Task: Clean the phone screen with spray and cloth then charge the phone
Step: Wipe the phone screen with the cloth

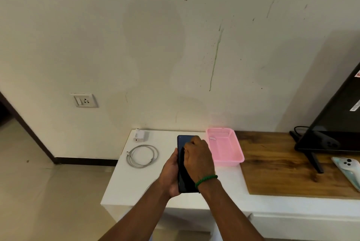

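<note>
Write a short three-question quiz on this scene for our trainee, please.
1. True or false: the coiled cable is plugged into the charger block.
2. Which hand holds the dark phone from beneath? A) left B) right
3. Fill in: the pink basket stands to the ___ of the phone.

Key: 1 false, they lie apart; 2 A, the left hand; 3 right.

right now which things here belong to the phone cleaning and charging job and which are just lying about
For the job: phone, left hand, right hand, charger adapter, cable, wall socket. No spray or cloth shows.

Just lying about: pink basket, television, second phone, wooden board.
</note>
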Motion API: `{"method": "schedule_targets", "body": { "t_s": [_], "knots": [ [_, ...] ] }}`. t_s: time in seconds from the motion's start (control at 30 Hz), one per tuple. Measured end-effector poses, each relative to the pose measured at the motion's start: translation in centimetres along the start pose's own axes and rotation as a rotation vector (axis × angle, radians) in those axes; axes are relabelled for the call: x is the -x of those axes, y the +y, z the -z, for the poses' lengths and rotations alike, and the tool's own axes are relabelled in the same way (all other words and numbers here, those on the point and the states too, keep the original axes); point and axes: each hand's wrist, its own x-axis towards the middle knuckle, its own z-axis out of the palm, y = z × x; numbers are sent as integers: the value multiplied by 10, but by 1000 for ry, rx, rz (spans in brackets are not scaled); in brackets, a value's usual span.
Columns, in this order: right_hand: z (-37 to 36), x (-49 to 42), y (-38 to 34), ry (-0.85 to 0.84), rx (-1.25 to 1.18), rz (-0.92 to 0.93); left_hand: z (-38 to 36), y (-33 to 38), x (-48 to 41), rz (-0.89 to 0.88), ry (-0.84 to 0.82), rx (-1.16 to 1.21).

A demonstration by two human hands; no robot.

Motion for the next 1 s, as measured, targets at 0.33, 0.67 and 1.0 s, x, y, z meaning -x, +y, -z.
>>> {"method": "schedule_targets", "body": {
  "t_s": [0.33, 0.67, 1.0],
  "knots": [
    [-2, 27, -24, -1, 24, 28, -3, -3, 9, 5, -77, 75],
    [0, -1, 10, 5, -8, -55, 3, 1, -1, -15, 11, -17],
    [9, -2, 28, 27, -23, -97, 12, -3, -9, -37, 25, -61]
  ]
}}
